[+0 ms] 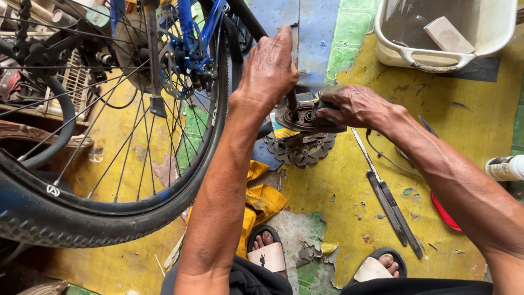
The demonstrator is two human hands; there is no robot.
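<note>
Left hand (268, 68): I am closing it around a thin dark tool (291, 98) — a rod or driver, I cannot tell which — and pointing it down into the middle of the hub.
Right hand (355, 106): I am pinching the dark round hub part (303, 116) at its 3 o'clock edge, fingers curled over the rim, steadying it.
Where the hub part is sitting: it is lying between my two hands, at about 5 o'clock from my left fist and at 9 o'clock from my right palm, touching both the tool tip and my right fingers.
Underneath: a toothed brake disc (299, 147) is lying just below the hub part, at its 6 o'clock; whether the two are touching I cannot tell.
Slip risk: I am judging that the tool could skid off the centre if I lean it sideways — then its tip would be heading toward my right fingers.
Tipping risk: my hold is catching only one side, so a hard push could be rocking the part off the disc.
Crowding: the bicycle wheel (109, 164) is standing close at 9 o'clock, near my left forearm, and could be nudged by my elbow.
Floor clutter: flat metal tools (390, 205) are lying at 5 o'clock, a yellow rag (262, 199) at 7 o'clock, near my sandalled feet.
</note>
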